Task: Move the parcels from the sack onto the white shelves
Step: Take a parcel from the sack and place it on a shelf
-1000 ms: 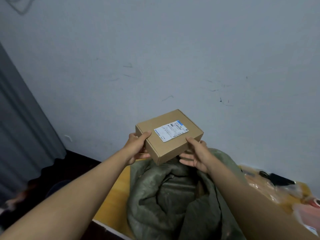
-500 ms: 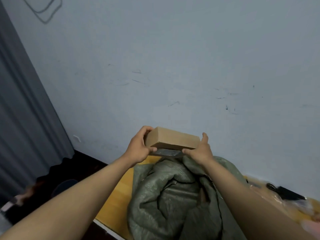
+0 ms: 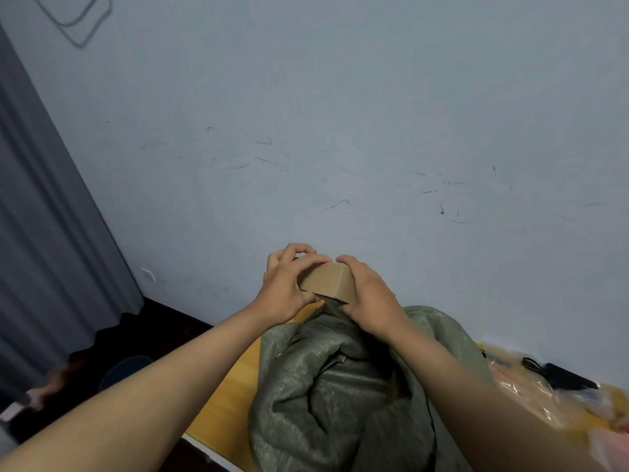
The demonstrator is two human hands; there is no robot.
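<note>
A small brown cardboard parcel (image 3: pixel 328 281) is held above the open mouth of a grey-green woven sack (image 3: pixel 326 386). My left hand (image 3: pixel 286 287) grips its left end, fingers curled over the top. My right hand (image 3: pixel 366 294) grips its right end. The parcel is turned so only a plain side and a narrow edge show; its label is hidden. The sack stands slumped on a yellow wooden table (image 3: pixel 231 393), its inside dark. No white shelves are in view.
A scuffed pale blue wall (image 3: pixel 340 131) fills the view ahead. A grey curtain (image 3: pixel 44 233) hangs at left over a dark floor. On the table at right lie clear plastic bags (image 3: pixel 531 393) and a black charger with cable (image 3: pixel 561 376).
The parcel has been turned over between both hands, from label-up to edge-on, and the hands have drawn closer together. The view has tilted slightly upward.
</note>
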